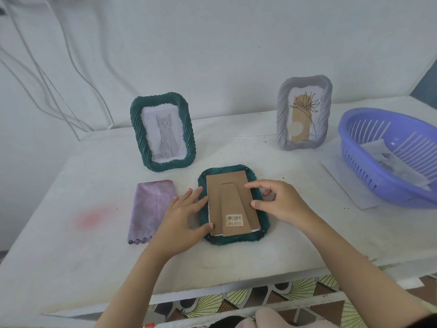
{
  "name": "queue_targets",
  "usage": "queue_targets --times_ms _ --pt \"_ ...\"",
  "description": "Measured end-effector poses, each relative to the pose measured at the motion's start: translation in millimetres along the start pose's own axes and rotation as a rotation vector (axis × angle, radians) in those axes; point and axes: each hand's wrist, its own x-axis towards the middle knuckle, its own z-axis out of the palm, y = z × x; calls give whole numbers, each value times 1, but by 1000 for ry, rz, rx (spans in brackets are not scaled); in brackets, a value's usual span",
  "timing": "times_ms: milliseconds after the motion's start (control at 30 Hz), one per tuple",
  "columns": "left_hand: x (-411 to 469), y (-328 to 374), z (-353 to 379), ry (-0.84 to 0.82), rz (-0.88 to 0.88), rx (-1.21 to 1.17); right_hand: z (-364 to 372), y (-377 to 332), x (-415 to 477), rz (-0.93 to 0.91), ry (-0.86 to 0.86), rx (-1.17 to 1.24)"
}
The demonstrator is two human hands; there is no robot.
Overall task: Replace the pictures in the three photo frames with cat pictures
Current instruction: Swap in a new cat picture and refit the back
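A dark green frame (236,239) lies face down in the middle of the table, its brown cardboard back (233,202) with a barcode sticker facing up. My left hand (182,218) rests on the frame's left edge, fingers straight, thumb at the lower left corner. My right hand (281,201) hovers over the right edge with loosely bent fingers touching the cardboard. A second green frame (163,131) stands at the back left with a grey cat drawing in it. A grey frame (303,112) stands at the back right with a flower drawing.
A purple cloth (151,209) lies folded left of the flat frame. A blue plastic basket (387,157) at the right holds paper sheets, with another sheet (347,183) under it. White cables hang on the wall at the left. The table's front edge is near my arms.
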Motion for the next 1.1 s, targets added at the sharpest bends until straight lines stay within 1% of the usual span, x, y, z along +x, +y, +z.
queue_targets --times_ms 233,367,500,600,667,800,867,933,1100 --pt "1 0 1 9 -11 20 -1 3 2 -30 -29 -55" --pt "1 2 2 9 7 43 -3 4 9 -76 -81 -44" --pt "1 7 3 81 -25 -43 -1 12 15 -84 -125 -109" --pt "7 12 2 116 -24 -38 -2 11 14 -100 -136 -151" --pt "14 14 1 150 -27 -40 -2 8 14 -115 -111 -184" --pt "30 13 0 276 -33 -30 3 4 17 -148 19 -187" --pt "36 10 -1 304 -45 -23 7 4 20 -172 60 -180" --pt "39 7 -3 277 -59 -5 9 5 22 -189 90 -170" --pt "47 2 -11 85 -143 125 15 8 28 -206 164 -147"
